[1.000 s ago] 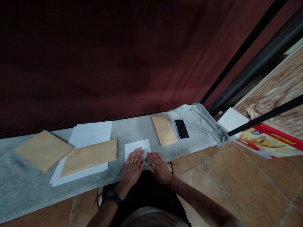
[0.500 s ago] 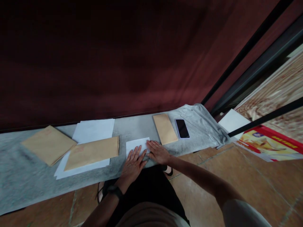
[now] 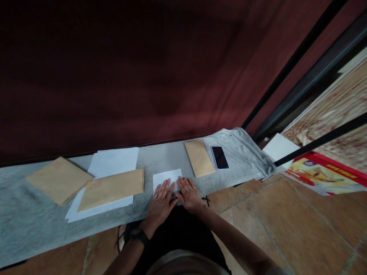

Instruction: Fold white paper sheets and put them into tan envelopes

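A small white sheet of paper (image 3: 166, 176), apparently folded, lies on the grey cloth in front of me. My left hand (image 3: 161, 202) rests flat on its near left part, fingers stretched out. Beside it, my right hand (image 3: 190, 194) lies flat with outstretched fingers over the sheet's near right corner. The thumbs of both hands are close together, and the paper's near edge is hidden under them. To the right of the sheet lies a brown envelope (image 3: 200, 158). On the left, another brown envelope (image 3: 111, 189) lies across white sheets (image 3: 114, 161).
The grey cloth (image 3: 160, 152) covers a long narrow surface along a dark red wall. More brown envelopes (image 3: 60, 180) are at far left. A phone (image 3: 220, 157) lies right of the single envelope. A red and yellow box (image 3: 323, 173) stands beyond the right end, near black bars.
My right hand has slid toward me, from the sheet's right edge to its near right corner, and its forearm has swung in closer to my body. My left hand stays on the paper.
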`<control>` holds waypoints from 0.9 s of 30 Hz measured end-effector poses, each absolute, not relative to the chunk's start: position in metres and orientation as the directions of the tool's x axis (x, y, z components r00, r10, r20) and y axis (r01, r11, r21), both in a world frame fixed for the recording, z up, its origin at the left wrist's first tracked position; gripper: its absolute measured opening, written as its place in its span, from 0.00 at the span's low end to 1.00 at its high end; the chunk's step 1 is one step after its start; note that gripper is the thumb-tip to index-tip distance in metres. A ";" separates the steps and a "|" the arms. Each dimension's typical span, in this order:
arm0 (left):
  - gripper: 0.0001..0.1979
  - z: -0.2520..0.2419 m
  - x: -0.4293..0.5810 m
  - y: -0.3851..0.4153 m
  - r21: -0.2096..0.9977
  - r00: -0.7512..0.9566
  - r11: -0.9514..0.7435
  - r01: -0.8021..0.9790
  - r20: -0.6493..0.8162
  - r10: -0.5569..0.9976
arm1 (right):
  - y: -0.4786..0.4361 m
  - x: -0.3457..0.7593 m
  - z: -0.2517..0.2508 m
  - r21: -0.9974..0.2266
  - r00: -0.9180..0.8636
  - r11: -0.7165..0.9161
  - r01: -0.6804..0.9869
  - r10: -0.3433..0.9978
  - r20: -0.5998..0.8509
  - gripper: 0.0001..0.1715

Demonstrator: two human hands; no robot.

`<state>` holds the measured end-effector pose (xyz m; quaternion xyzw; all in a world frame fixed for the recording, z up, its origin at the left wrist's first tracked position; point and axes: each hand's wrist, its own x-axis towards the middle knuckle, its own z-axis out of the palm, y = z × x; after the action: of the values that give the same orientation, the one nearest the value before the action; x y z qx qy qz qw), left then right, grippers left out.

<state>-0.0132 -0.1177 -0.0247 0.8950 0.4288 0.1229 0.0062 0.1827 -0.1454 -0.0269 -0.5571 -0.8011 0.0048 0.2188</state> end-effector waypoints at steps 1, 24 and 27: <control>0.31 -0.027 -0.015 -0.118 0.128 0.575 -0.608 0.784 0.219 0.788 | -0.149 0.183 -0.027 -0.253 -0.274 0.371 0.893 0.897 0.346 0.36; 0.27 -0.016 0.022 -0.079 0.238 0.615 -0.637 0.733 0.166 0.771 | -0.178 0.181 -0.020 -0.377 -0.243 0.357 0.855 0.917 0.317 0.30; 0.27 -0.015 0.027 -0.070 0.209 0.607 -0.634 0.745 0.182 0.774 | -0.178 0.179 -0.023 -0.364 -0.236 0.349 0.863 0.918 0.319 0.30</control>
<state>0.0273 -0.0703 -0.0151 0.8947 0.4243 0.1281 0.0559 0.1792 -0.1780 -0.0226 -0.5678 -0.7842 0.0558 0.2438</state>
